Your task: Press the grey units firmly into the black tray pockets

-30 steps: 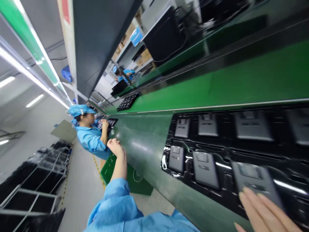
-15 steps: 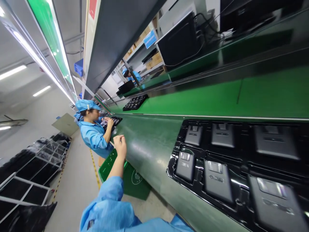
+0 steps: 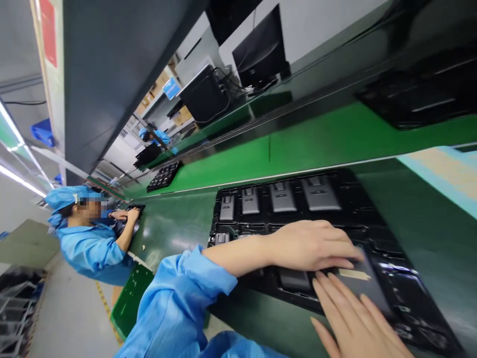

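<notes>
My left hand [image 3: 316, 243] reaches across a black moulded tray [image 3: 395, 238], its fingers stretched out and bent slightly down. Their tips meet the upper part of a dark grey, flat device casing [image 3: 372, 293] that bears a short strip of beige tape [image 3: 354, 274]. From the lower right comes my right hand [image 3: 357, 318], fingers extended along the casing's near left side, thumb apart. Nothing shows gripped in either hand. More grey casings [image 3: 283, 196] sit in the tray's compartments, some hidden under my left forearm.
Left of me a co-worker [image 3: 89, 233] in blue works at the same green bench [image 3: 175, 219]. Below the bench edge stands a green bin [image 3: 130, 293] with small scraps on it. Another black tray [image 3: 164, 176] lies farther along, and dark trays [image 3: 421, 94] lie at upper right.
The view has swung right. My left hand, closed near the green bin before, is now over the tray with its fingers extended. My right hand has come into view.
</notes>
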`<state>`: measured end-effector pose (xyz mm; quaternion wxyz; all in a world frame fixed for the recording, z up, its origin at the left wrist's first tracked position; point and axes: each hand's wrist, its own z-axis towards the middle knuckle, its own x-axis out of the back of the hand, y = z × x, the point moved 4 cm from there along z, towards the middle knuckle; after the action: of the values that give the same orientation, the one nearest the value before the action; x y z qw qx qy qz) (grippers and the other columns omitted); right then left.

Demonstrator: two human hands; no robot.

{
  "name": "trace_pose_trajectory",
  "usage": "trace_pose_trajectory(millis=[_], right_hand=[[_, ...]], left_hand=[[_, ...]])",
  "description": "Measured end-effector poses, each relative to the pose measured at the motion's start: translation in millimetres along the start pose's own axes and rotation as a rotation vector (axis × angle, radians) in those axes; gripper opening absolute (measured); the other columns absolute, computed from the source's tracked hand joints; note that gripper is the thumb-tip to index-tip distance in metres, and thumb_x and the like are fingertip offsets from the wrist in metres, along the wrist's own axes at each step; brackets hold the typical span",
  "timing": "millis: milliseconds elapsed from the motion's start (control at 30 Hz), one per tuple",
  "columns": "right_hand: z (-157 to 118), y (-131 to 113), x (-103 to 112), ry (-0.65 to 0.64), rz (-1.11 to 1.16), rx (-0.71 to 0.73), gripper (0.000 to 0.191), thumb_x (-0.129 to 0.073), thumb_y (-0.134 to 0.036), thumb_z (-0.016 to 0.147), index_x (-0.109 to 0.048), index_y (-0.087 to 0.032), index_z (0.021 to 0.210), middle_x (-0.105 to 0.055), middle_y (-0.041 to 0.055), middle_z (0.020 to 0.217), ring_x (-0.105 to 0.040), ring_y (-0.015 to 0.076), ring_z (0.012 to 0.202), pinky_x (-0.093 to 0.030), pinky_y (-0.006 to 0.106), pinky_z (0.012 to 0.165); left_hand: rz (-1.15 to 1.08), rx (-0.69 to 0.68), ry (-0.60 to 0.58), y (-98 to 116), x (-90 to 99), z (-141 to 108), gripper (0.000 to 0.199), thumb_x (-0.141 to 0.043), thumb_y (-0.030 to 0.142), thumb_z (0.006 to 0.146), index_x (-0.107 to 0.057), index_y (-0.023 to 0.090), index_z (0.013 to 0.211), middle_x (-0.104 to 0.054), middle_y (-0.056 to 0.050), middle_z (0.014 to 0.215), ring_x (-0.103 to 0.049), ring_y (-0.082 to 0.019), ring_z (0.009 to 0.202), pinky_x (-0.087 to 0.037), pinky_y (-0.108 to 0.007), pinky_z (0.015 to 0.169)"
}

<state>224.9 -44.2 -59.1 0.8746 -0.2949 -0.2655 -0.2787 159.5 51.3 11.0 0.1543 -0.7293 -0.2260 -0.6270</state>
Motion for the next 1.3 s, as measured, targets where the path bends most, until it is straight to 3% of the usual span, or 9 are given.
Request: trace_pose_trajectory(millis=[133,400,567,933,1300], right_hand=[[3.8,3.9,4.3,0.057,0.024,-0.06,0.038,-0.022,-0.025,0.091,-0.051,-0.007,0.105,-0.059,0.0145,0.104,-0.053,0.0218,0.098,-0.036,0.036,0.088],[5.2,10.8,7.4,0.093,0.034,-0.07,0.038,-0.022,-0.025,0.091,-0.054,-0.008,0.102,-0.061,0.0122,0.103,-0.053,0.0179,0.098,-0.033,0.032,0.092],[2.2,12.0,3.7,0.084,0.042,-0.071,0.036,-0.025,-0.024,0.089,-0.051,-0.009,0.11,-0.06,0.0117,0.105,-0.052,0.0181,0.101,-0.033,0.034,0.094],[3.8,10.1,6.0,0.091,0.034,-0.087,0.041,-0.022,-0.025,0.09,-0.059,-0.008,0.097,-0.061,0.0109,0.101,-0.052,0.0171,0.098,-0.034,0.033,0.093],[4.0,10.4,8.3,0.093,-0.005,-0.052,0.037,-0.026,-0.018,0.085,-0.055,-0.005,0.102,-0.059,0.0127,0.105,-0.047,0.0195,0.104,-0.034,0.036,0.092]], left_hand=[[0.009,-0.143,-0.131,0.5,-7.1,30.9,0.03,-0.039,0.027,0.088,-0.063,0.012,0.097,-0.058,-0.006,0.096,-0.051,-0.011,0.092,-0.037,-0.02,0.086],[0.032,-0.214,-0.202,1.7,-9.0,38.3,0.03,-0.035,0.027,0.09,-0.063,0.016,0.091,-0.056,-0.006,0.093,-0.048,-0.012,0.085,-0.037,-0.022,0.074],[0.072,-0.238,-0.2,3.8,-7.9,38.9,0.032,-0.033,0.024,0.09,-0.063,0.013,0.09,-0.054,-0.007,0.09,-0.046,-0.014,0.085,-0.035,-0.023,0.07],[0.185,-0.175,-0.16,5.2,-16.1,31.9,0.033,-0.029,0.021,0.09,-0.06,0.013,0.082,-0.053,-0.006,0.081,-0.046,-0.014,0.078,-0.033,-0.025,0.066],[0.123,-0.138,-0.06,-3.4,-28.8,19.1,0.033,-0.03,0.024,0.091,-0.06,0.014,0.081,-0.057,-0.005,0.079,-0.048,-0.011,0.074,-0.037,-0.023,0.067]])
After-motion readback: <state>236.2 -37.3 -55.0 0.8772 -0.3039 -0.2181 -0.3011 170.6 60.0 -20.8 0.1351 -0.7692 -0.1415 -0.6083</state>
